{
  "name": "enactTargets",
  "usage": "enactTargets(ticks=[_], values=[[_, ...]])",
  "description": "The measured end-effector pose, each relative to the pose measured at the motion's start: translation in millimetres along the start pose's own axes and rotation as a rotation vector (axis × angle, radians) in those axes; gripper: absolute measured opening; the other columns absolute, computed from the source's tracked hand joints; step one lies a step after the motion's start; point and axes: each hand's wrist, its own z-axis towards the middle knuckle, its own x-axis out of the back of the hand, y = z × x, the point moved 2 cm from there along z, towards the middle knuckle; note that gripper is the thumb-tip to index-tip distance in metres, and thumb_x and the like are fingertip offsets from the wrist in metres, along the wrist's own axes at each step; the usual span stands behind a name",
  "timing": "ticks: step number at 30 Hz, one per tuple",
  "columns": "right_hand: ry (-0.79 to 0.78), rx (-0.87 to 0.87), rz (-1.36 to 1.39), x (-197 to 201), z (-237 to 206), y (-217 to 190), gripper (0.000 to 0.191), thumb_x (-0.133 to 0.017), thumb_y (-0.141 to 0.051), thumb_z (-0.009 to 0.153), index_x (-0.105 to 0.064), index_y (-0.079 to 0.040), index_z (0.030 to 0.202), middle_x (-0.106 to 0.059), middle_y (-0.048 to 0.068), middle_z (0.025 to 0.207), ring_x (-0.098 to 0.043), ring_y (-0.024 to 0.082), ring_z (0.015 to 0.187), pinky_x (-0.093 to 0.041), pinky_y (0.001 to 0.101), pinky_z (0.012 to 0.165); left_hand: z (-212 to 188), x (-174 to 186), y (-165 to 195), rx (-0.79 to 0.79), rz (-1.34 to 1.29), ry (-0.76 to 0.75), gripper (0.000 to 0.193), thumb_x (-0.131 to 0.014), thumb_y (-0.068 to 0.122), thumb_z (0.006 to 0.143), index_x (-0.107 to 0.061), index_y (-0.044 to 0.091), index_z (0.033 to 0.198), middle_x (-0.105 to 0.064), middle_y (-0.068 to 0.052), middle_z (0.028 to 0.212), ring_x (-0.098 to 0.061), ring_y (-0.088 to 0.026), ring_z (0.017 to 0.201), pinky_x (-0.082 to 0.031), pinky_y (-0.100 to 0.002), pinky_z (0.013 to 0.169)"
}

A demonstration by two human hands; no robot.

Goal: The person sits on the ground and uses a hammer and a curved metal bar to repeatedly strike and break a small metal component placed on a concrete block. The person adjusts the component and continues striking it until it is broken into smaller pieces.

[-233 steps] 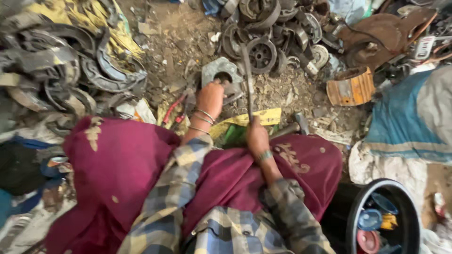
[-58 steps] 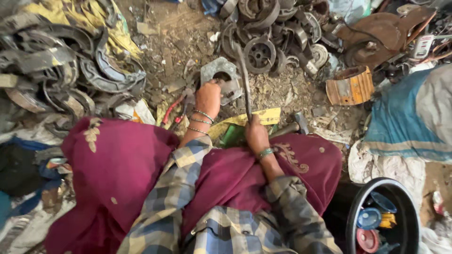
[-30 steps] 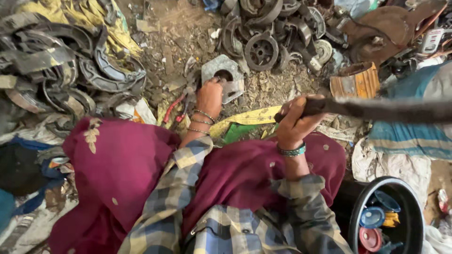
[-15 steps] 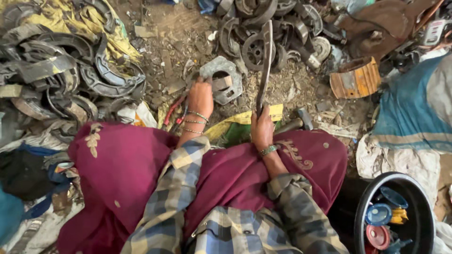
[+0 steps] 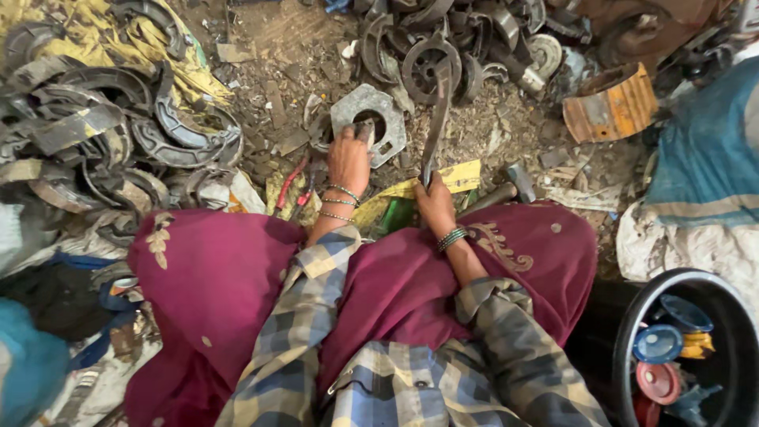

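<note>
Your left hand [image 5: 349, 160] is pressed down on the grey, rounded-square metal plate with a big round hole [image 5: 369, 122], fingertips curled into the rim of that hole, pinning it flat on the dirt ground [image 5: 506, 126]. Your right hand [image 5: 433, 204] is closed tight around the lower end of a long, dark, flat metal bar [image 5: 436, 119]; the bar runs up and away from you, and its far tip sits just right of the plate, over the scrap beyond. Bangles ring both wrists.

Right beside your right hand lies a hammer with a steel head and a wooden handle [image 5: 506, 186], resting next to a yellow strip [image 5: 443, 182] and a green scrap [image 5: 395, 215] near your lap. Red-handled pliers [image 5: 294, 190] lie left of your left wrist.

Crowding the plate from above is a heap of dark, greasy wheels and ring-shaped castings [image 5: 451, 47]. To the left, a pile of curved, rusty brake-shoe pieces [image 5: 118, 134] spreads over a yellow sheet [image 5: 190, 71]. Upper right, a rusted orange drum section [image 5: 610, 107] stands tipped on the ground. Lower right, a black round tub [image 5: 632, 356] holds blue, red and yellow caps. The plate itself is dull cast metal, pitted and dusty. Maroon cloth [image 5: 221, 277] covers your knees.
</note>
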Motion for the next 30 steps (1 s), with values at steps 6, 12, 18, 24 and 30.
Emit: enactTargets(ticks=[6, 12, 18, 24, 30], values=[[-0.087, 0.085, 0.037, -17, 2, 9, 0.036, -0.066, -0.025, 0.094, -0.056, 0.002, 0.117, -0.07, 0.027, 0.093, -0.07, 0.044, 0.086, -0.055, 0.0502, 0.076, 0, 1, -5, 0.024, 0.024, -0.096, 0.067, -0.078, 0.009, 0.074, -0.062, 0.009, 0.139, -0.067, -0.021, 0.109, -0.062, -0.04, 0.103, -0.05, -0.048, 0.09], [-0.082, 0.073, -0.02, -19, 0, 9, 0.042, -0.07, -0.029, 0.094, -0.055, 0.002, 0.119, -0.07, 0.027, 0.093, -0.068, 0.046, 0.088, -0.053, 0.0524, 0.077, 3, 17, -9, 0.123, -0.162, -0.089, 0.085, -0.082, 0.013, 0.065, -0.055, 0.004, 0.145, -0.066, -0.025, 0.104, -0.064, -0.044, 0.097, -0.051, -0.05, 0.087], [-0.088, 0.052, 0.034, -26, -1, 14, 0.041, -0.069, -0.029, 0.094, -0.054, 0.001, 0.117, -0.07, 0.028, 0.09, -0.069, 0.046, 0.084, -0.054, 0.052, 0.075, 6, 52, -20, 0.28, -0.743, 0.055, 0.069, -0.091, 0.017, 0.074, -0.061, 0.001, 0.134, -0.074, -0.019, 0.114, -0.071, -0.03, 0.101, -0.056, -0.041, 0.091], [-0.129, 0.02, 0.019, -30, -4, 21, 0.043, -0.07, -0.027, 0.094, -0.052, 0.003, 0.118, -0.069, 0.027, 0.087, -0.07, 0.042, 0.079, -0.055, 0.0491, 0.071, 4, 47, -16, 0.613, -1.462, 0.091, 0.048, -0.082, 0.006, 0.084, -0.057, 0.001, 0.126, -0.069, -0.013, 0.111, -0.072, -0.021, 0.092, -0.062, -0.035, 0.08], [-0.169, -0.004, 0.1, -23, -8, 12, 0.033, -0.067, -0.023, 0.095, -0.053, 0.001, 0.114, -0.071, 0.022, 0.085, -0.071, 0.034, 0.072, -0.055, 0.0457, 0.068, 4, 31, -12, 0.676, -1.603, 0.082, 0.047, -0.079, 0.012, 0.092, -0.055, -0.009, 0.126, -0.067, -0.018, 0.115, -0.074, -0.025, 0.096, -0.065, -0.038, 0.089]])
